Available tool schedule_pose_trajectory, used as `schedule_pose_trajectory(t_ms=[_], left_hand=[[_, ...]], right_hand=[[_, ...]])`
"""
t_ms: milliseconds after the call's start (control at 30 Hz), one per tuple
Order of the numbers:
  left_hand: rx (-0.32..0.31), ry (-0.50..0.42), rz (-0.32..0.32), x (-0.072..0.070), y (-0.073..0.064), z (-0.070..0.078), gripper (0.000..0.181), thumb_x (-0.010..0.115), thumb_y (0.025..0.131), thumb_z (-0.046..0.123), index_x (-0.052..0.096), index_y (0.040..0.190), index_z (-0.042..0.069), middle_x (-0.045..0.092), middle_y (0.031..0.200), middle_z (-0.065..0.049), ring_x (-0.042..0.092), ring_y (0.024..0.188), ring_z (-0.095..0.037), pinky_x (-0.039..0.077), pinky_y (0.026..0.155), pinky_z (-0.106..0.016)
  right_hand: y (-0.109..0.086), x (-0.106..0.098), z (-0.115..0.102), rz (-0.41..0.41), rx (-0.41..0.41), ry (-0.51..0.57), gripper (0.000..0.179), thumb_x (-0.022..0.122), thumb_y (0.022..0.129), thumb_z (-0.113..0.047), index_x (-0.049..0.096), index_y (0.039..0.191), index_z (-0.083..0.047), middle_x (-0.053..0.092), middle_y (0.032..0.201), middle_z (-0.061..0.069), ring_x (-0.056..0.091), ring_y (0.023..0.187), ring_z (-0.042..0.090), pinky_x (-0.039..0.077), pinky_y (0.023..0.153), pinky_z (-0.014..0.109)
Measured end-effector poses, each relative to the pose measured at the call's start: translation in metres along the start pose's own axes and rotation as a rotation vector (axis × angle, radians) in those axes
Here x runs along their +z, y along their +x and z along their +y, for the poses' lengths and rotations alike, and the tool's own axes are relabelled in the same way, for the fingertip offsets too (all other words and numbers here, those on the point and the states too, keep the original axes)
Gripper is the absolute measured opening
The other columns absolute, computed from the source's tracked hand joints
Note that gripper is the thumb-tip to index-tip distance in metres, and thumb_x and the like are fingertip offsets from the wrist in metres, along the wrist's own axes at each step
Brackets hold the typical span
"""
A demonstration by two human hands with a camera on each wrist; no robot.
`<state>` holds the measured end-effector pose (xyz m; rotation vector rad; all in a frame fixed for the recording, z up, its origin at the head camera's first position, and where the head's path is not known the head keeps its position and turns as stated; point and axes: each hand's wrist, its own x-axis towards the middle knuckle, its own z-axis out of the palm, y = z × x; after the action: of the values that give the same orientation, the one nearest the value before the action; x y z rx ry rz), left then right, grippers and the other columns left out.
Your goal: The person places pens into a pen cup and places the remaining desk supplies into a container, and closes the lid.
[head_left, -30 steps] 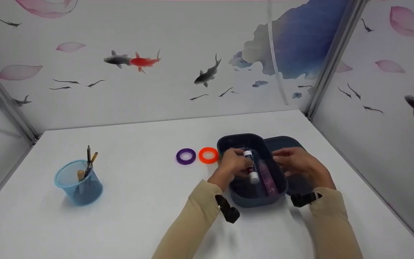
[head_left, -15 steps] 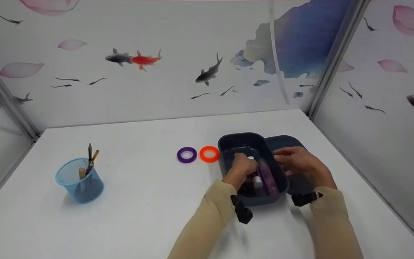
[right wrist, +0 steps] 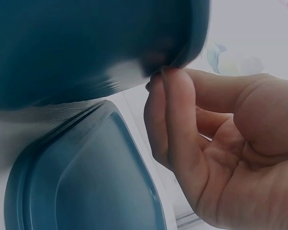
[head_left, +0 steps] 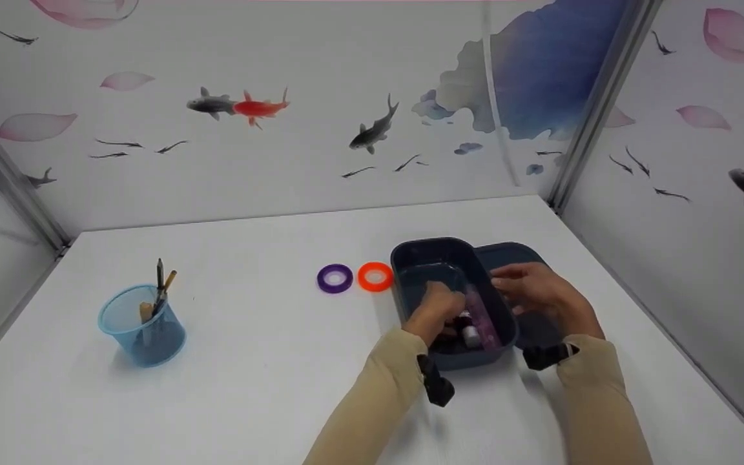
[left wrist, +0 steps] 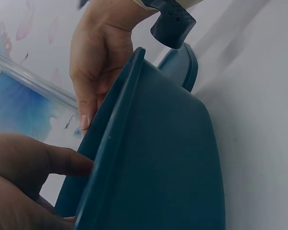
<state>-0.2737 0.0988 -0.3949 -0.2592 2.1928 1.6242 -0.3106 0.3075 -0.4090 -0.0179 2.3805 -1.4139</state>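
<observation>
In the head view, a dark blue rectangular box [head_left: 425,274] stands uncovered on the white table. My left hand [head_left: 435,311] reaches down inside it, fingers curled over a glue stick [head_left: 471,336]; its white end sticks out below the hand, and the fingertips are hidden. Beside the glue stick lies a long, see-through pink item [head_left: 483,320], its kind unclear. My right hand [head_left: 543,294] is at the box's right side. In the right wrist view, its bent, relaxed fingertips [right wrist: 177,88] touch the outside near the rim. The lid [head_left: 507,254] lies partly behind the right hand.
A light blue mesh pen cup [head_left: 152,342] holding a few pencils stands at the table's left. Purple [head_left: 322,279] and orange [head_left: 363,278] rings lie just left of the box. Patterned walls [head_left: 307,168] close off the back and sides.
My left hand has lowered the glue stick into the box, toward the pink item, and moved slightly right. My right hand has stayed at the box's side.
</observation>
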Motion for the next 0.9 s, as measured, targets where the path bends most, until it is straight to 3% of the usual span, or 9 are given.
schedule_pose_trajectory(t_ms=[100,200,233,367,467,700,900], left_hand=[[0.008,-0.008,-0.002,-0.003,-0.003,0.001,0.079,0.05,0.097,0.011,0.004,0.159,-0.003,0.058,0.094,-0.008,0.052,0.072,-0.02,0.056,0.075,-0.044],[0.027,-0.011,-0.004,-0.007,-0.006,0.004,0.084,0.056,0.094,0.014,0.005,0.158,-0.005,0.055,0.134,-0.015,0.06,0.098,-0.027,0.058,0.084,-0.047],[0.031,0.001,-0.003,-0.008,-0.008,0.004,0.085,0.057,0.094,0.015,0.006,0.158,-0.005,0.045,0.149,-0.016,0.058,0.113,-0.028,0.056,0.092,-0.047],[0.057,0.016,-0.018,-0.011,-0.016,0.01,0.089,0.06,0.091,0.016,0.006,0.158,-0.005,0.033,0.162,-0.015,0.049,0.132,-0.026,0.05,0.106,-0.045],[0.083,0.003,-0.03,-0.017,-0.022,0.014,0.09,0.061,0.091,0.017,0.006,0.159,-0.003,0.031,0.162,-0.015,0.048,0.133,-0.024,0.053,0.104,-0.044],[0.094,-0.049,-0.021,-0.042,-0.025,0.016,0.083,0.065,0.092,0.025,0.018,0.156,0.002,0.043,0.153,-0.014,0.06,0.123,-0.027,0.064,0.076,-0.041],[0.186,-0.143,-0.017,-0.062,-0.025,0.011,0.061,0.064,0.092,0.023,0.04,0.145,0.002,0.057,0.137,-0.018,0.063,0.121,-0.03,0.064,0.076,-0.04]], right_hand=[[0.0,0.0,-0.001,-0.002,-0.007,-0.004,0.057,0.061,0.1,-0.033,0.048,0.147,-0.004,0.06,0.138,0.019,0.067,0.105,0.018,0.06,0.079,0.034],[0.0,0.0,-0.002,-0.007,-0.017,-0.009,0.057,0.061,0.1,-0.032,0.047,0.147,-0.003,0.059,0.139,0.02,0.068,0.105,0.018,0.06,0.078,0.034],[0.0,0.0,-0.002,-0.009,-0.018,-0.008,0.057,0.061,0.1,-0.032,0.047,0.147,-0.002,0.059,0.139,0.021,0.068,0.104,0.017,0.06,0.078,0.033],[0.0,-0.001,-0.002,-0.015,-0.021,-0.009,0.058,0.061,0.1,-0.033,0.046,0.148,-0.002,0.059,0.139,0.02,0.067,0.105,0.016,0.06,0.077,0.033],[0.0,-0.002,-0.003,-0.015,-0.009,0.003,0.059,0.062,0.099,-0.035,0.047,0.148,-0.004,0.06,0.139,0.018,0.067,0.107,0.016,0.059,0.078,0.032],[0.0,-0.001,-0.001,-0.023,-0.01,0.02,0.059,0.063,0.099,-0.035,0.048,0.147,-0.005,0.063,0.136,0.013,0.066,0.111,0.016,0.059,0.079,0.032],[0.0,-0.001,0.0,-0.024,-0.014,0.036,0.058,0.064,0.098,-0.034,0.049,0.145,-0.004,0.069,0.124,0.007,0.067,0.106,0.016,0.059,0.079,0.033]])
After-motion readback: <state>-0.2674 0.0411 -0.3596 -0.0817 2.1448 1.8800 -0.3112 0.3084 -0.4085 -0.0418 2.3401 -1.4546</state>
